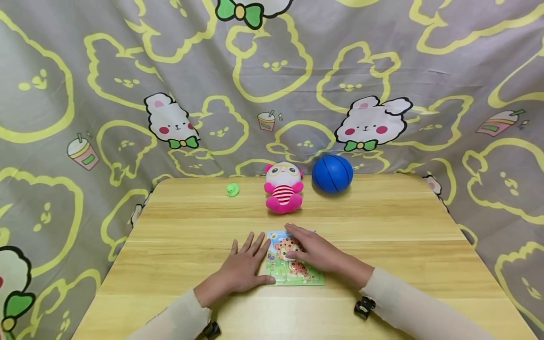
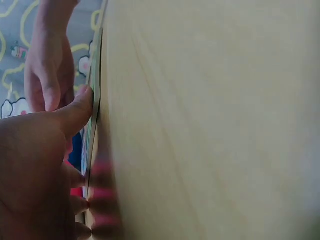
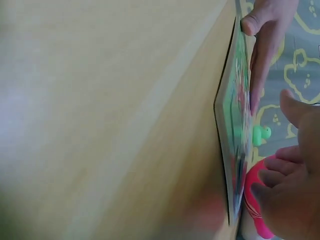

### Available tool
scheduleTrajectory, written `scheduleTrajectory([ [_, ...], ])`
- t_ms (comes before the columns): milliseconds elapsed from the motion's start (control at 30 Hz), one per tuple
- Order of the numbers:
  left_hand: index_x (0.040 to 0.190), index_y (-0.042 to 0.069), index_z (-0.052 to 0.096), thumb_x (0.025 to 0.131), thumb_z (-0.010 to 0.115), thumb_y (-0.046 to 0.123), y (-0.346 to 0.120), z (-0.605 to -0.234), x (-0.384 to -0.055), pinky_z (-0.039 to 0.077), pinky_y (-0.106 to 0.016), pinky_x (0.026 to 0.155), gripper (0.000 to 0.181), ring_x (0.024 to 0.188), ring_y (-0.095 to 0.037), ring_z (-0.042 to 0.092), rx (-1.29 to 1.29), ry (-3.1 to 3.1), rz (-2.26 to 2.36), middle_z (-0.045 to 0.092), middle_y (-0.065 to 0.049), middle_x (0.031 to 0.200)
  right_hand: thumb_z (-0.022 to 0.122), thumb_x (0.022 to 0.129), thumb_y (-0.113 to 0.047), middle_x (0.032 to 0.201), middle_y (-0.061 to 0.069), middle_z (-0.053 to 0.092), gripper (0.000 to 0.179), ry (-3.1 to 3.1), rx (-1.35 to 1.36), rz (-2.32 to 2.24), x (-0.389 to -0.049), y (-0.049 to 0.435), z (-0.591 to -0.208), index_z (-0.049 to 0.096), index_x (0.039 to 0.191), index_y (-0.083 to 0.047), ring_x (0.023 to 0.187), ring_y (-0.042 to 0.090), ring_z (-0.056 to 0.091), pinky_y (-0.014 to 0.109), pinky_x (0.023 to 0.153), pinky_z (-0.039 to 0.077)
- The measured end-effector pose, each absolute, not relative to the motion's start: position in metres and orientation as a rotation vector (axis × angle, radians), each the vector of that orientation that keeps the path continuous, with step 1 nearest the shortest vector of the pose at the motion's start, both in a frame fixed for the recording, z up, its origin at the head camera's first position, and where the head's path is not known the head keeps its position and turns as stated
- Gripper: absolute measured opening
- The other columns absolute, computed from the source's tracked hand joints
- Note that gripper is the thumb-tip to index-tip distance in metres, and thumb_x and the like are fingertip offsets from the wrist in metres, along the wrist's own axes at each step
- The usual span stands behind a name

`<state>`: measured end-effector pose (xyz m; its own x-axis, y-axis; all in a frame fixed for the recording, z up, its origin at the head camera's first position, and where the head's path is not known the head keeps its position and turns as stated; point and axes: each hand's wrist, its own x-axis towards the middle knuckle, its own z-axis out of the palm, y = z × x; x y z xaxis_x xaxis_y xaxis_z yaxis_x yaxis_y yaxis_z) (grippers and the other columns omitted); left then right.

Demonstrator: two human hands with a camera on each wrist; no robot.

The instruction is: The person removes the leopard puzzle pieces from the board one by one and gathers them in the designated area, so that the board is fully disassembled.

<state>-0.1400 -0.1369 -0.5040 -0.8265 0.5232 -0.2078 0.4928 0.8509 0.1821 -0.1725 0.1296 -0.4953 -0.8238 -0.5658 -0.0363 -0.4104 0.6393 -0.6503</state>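
Observation:
A jigsaw puzzle (image 1: 280,274) with a spotted leopard on a green and blue background lies flat on the table. My left hand (image 1: 244,269) is spread at its left side. The left thumb presses the puzzle's near left corner, which the left wrist view also shows at the puzzle edge (image 2: 96,75). Over the upper right part of the puzzle is my right hand (image 1: 316,250), covering some of the picture. In the right wrist view the right hand (image 3: 292,180) has loosely bent fingers with its thumb apart, and I see nothing held. Whether it touches the pieces, I cannot tell.
Behind the puzzle sits a pink and white plush toy (image 1: 284,189) with a striped belly. A blue ball (image 1: 333,174) stands to its right, a small green duck (image 1: 232,190) to its left. Patterned grey curtain (image 1: 276,94) hangs along the wooden table's (image 1: 170,226) back and sides.

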Motion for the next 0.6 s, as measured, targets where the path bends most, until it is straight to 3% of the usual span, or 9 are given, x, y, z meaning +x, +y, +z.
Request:
scheduleTrajectory([
  [300,0.167,0.019,0.014,0.089,0.048,0.083,-0.134,-0.504,-0.152,0.015,-0.075,0.117,0.107,0.159,-0.039,0.005,0.773,2.770,0.191,0.007,0.000,0.174,0.073,0.098,-0.027,0.156,0.010,0.050,0.064,2.620,-0.822,-1.129,-0.187,0.115,-0.504,0.049,0.153,-0.006,0.146,0.030,0.044,0.053,0.117,0.036],
  [600,0.167,0.018,0.015,0.088,0.050,0.082,-0.135,-0.504,-0.156,0.016,-0.075,0.116,0.108,0.159,-0.038,0.006,0.760,2.754,0.203,0.009,0.002,0.174,0.077,0.095,-0.024,0.143,0.007,0.061,0.050,2.672,-0.762,-1.135,-0.200,0.106,-0.512,0.063,0.141,-0.010,0.137,0.029,0.051,0.053,0.113,0.041],
])
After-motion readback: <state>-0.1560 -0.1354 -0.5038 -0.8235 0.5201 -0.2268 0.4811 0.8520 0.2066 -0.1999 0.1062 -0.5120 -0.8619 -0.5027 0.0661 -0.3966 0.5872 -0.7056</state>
